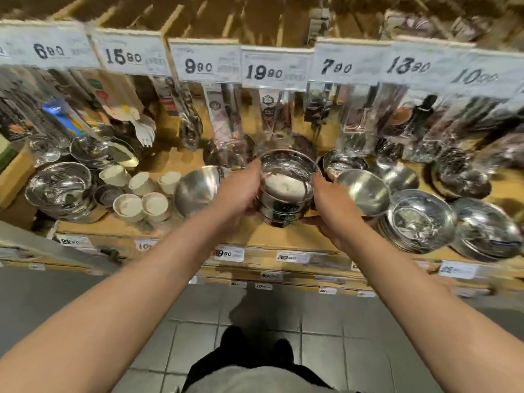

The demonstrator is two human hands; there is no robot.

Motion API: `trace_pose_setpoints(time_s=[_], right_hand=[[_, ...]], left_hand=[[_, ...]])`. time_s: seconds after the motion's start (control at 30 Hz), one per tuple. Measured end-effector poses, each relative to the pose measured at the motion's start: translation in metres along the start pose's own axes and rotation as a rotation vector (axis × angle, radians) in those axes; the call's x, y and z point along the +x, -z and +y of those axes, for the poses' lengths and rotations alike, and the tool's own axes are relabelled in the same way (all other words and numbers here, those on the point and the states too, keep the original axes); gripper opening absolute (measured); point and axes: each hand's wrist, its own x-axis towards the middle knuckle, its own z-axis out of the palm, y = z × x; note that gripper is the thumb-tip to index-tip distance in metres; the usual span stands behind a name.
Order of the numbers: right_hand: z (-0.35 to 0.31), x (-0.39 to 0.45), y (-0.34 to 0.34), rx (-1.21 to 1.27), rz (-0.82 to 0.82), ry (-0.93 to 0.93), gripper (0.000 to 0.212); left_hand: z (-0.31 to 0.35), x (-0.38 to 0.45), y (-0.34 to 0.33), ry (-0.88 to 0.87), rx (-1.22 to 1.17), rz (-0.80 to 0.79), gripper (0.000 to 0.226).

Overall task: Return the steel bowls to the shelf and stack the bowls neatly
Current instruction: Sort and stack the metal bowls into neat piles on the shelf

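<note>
Over at 9 o'clock there's a big steel bowl (61, 188) and some white cups (141, 195) on the wooden shelf (272, 236). Dead center, the left hand (236, 191) and right hand (330, 205) both grip a stack of steel bowls (286, 188) just above the shelf's front edge. More bowl piles (419, 219) sit at 3 o'clock, price tags (273, 70) across 12.

Left hand (238, 191) and right hand (330, 205) gripping stack of steel bowls (286, 188), over wooden shelf (283, 236)
</note>
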Motion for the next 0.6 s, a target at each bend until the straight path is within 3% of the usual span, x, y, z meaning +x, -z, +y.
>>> trace_pose_setpoints(time_s=[0.1,0.3,0.47,0.6], right_hand=[[0.026,0.01,-0.001,0.0,-0.002,-0.004,0.039],[0.053,0.035,-0.014,0.016,0.024,-0.034,0.049],[0.062,0.043,-0.016,0.03,0.046,-0.059,0.045],[0.062,0.045,-0.016,0.026,-0.008,-0.047,0.05]], left_hand=[[-0.017,0.015,-0.018,0.028,-0.048,-0.001,0.058],[-0.041,0.035,-0.033,-0.163,0.073,0.054,0.071],[-0.058,0.051,-0.044,-0.177,0.142,0.116,0.042],[-0.064,0.059,-0.044,-0.155,0.205,0.139,0.054]])
